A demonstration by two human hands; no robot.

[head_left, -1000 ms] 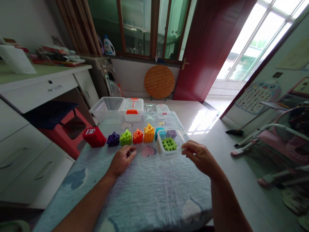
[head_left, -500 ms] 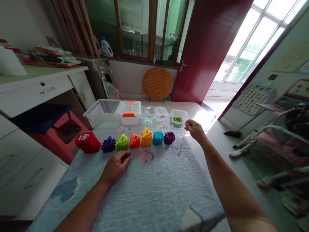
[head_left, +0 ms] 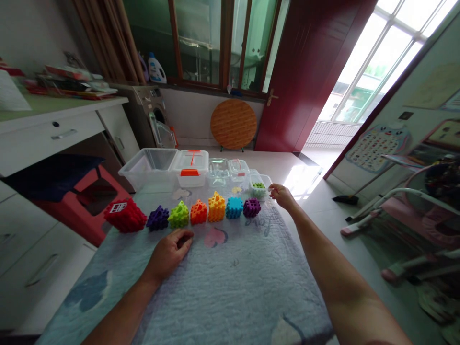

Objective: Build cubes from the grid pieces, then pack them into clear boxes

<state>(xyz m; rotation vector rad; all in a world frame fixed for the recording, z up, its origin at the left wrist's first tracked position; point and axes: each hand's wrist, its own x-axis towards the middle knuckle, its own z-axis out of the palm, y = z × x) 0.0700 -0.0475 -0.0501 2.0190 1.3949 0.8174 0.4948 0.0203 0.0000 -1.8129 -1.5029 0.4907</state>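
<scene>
My right hand pinches the right edge of a small clear plastic box at the table's far right corner. Whether the fingers hold the box's rim or a lid is too small to tell. Green lattice pieces show inside that box. My left hand rests loosely curled on the cloth, its thumb apart from the fingers and nothing visible in it. Just beyond it stand a lime block cluster and an orange one. A purple cluster sits in front of the box.
Along the same row are red, dark blue, yellow and light blue block clusters. Behind them stand a large clear bin, an orange-latched box and two small clear boxes. A quilted cloth covers the table.
My right hand has moved a little left and nearer, and the small box with the green pieces has shifted the same way. My left hand stays on the cloth. The view has shifted slightly.
</scene>
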